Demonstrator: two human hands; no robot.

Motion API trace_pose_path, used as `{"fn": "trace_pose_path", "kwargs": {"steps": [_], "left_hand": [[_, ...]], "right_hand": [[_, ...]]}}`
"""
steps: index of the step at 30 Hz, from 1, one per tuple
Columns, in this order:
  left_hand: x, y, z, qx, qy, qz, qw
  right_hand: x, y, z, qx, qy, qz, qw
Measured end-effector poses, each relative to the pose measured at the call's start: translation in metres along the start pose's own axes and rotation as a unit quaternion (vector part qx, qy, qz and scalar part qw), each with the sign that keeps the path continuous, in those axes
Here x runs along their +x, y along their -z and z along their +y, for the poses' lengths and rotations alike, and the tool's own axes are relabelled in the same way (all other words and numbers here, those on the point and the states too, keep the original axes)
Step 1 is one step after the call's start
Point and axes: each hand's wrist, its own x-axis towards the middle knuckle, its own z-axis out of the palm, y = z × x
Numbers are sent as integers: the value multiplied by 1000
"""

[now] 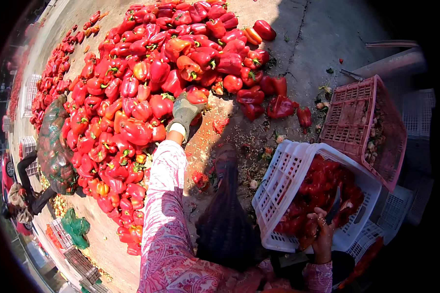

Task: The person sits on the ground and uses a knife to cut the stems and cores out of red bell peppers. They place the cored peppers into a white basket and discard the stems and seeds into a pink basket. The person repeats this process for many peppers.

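A large heap of red bell peppers [135, 132] lies on the concrete before me. My left hand [187, 110], in a grey-green knit glove, reaches to the heap's near edge, its fingers on a red-orange bell pepper [197, 96]; how firmly they grip is hidden. On the right, my bare right hand [322, 229] holds a knife [335, 206], its blade pointing up over a white plastic crate [278, 175]. Opened red pepper pieces [324, 183] fill much of that crate. Some red flesh shows against the fingers of this hand.
A pink plastic crate [346, 121] with pepper cores stands beyond the white one. Seeds and scraps litter the concrete [247, 161] around my foot. At far left are a full mesh sack [57, 146], a bending person [25, 197], a green net [75, 227] and more crates.
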Motion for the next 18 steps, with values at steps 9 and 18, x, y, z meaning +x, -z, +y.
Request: {"fn": "trace_pose_path", "kwargs": {"steps": [9,18], "left_hand": [[-228,30,192,-173,-422,-183,871],[-360,37,297,-176,-370,-403,818]], "right_hand": [[-16,-67,-40,8,112,-183,977],[-60,12,-67,181,215,-179,943]]}}
